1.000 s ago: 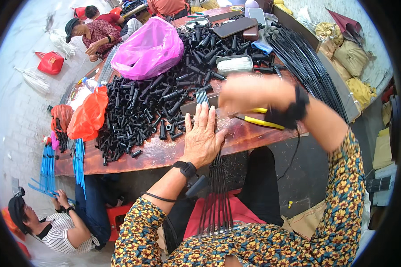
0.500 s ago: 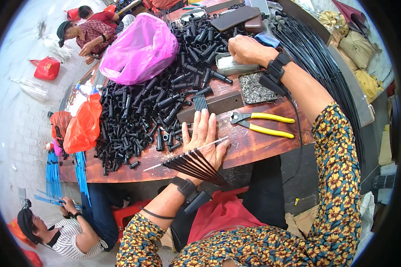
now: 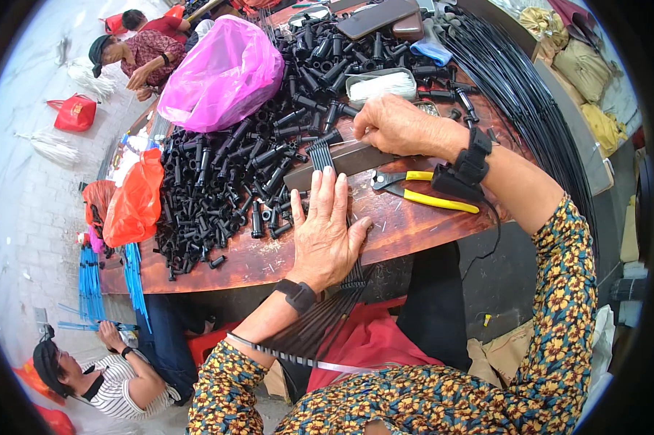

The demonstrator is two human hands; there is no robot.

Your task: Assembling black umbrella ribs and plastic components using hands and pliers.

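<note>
My left hand [image 3: 325, 235] lies flat on a row of thin black rods [image 3: 322, 156], fingers stretched out and slightly apart. The rods lean on a dark metal bar [image 3: 359, 161] at the far end; toward me they spread below my wrist, down to a pale strip [image 3: 327, 365] over my lap. My right hand [image 3: 399, 127] is closed in a pinch just above the bar, right of the rod ends. Whatever its fingertips hold is hidden. Yellow-handled cutting pliers [image 3: 439, 203] lie under my right wrist. Behind that hand, a tray of small metal pieces [image 3: 428, 108] is mostly covered.
Black plastic tubular parts [image 3: 232, 167] are heaped at left and behind. A pink bag [image 3: 221, 72] rests on them. A box of white sticks [image 3: 381, 85] stands beyond my right hand. Long black rods [image 3: 530, 101] line the right side. Co-workers [image 3: 98, 373] sit at left.
My right hand has come from beside the box of white sticks back toward the bar. The fanned rods and pale strip have dropped from above my left wrist toward my lap.
</note>
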